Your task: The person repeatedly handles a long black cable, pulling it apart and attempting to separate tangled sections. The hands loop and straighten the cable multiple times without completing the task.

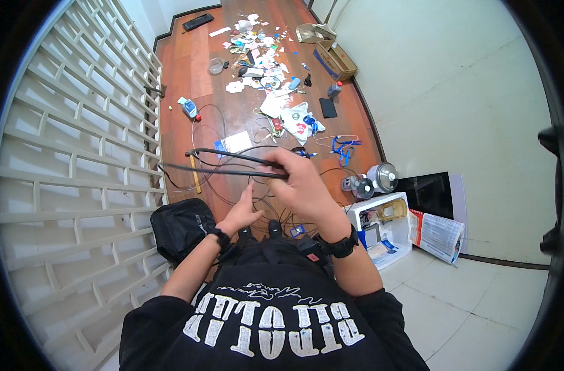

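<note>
My right hand is closed around doubled strands of a black cable, which stretch out to the left over the floor. Below them my left hand is held low with its fingers apart, holding nothing that I can see. More loops of thin dark cable lie on the wooden floor around my black shoes. A yellow stick lies on the floor beneath the left end of the cable. Beyond the cable is a white and blue sheet.
Scattered papers and litter cover the floor ahead. A black bag sits by the white lattice at left. To the right stand a white foam box, a lidded pot and, farther off, a cardboard box.
</note>
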Demonstrator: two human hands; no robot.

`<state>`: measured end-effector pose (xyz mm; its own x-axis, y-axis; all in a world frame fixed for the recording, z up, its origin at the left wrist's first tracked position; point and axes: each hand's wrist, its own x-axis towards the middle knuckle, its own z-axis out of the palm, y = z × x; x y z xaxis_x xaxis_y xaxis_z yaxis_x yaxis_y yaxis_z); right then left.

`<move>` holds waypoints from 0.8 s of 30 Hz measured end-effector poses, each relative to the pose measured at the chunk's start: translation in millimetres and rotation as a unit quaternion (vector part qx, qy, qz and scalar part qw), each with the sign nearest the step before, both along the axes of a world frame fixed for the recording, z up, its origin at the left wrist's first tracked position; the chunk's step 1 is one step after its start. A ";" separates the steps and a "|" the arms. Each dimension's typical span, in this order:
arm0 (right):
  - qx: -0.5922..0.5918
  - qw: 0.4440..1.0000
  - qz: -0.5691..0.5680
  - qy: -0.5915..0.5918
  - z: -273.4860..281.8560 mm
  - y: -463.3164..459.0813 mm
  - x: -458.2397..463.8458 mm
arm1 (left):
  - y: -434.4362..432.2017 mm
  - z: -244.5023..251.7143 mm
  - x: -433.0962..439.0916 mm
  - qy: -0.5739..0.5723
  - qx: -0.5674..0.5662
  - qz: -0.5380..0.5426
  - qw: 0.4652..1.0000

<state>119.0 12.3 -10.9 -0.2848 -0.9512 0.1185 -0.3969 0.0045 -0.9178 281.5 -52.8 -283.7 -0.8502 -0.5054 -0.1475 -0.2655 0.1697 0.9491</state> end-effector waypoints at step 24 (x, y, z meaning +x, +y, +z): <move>0.229 0.959 -0.114 0.121 -313.7 88.4 -56.4 | -26.4 309.8 24.1 0.326 0.187 0.038 0.926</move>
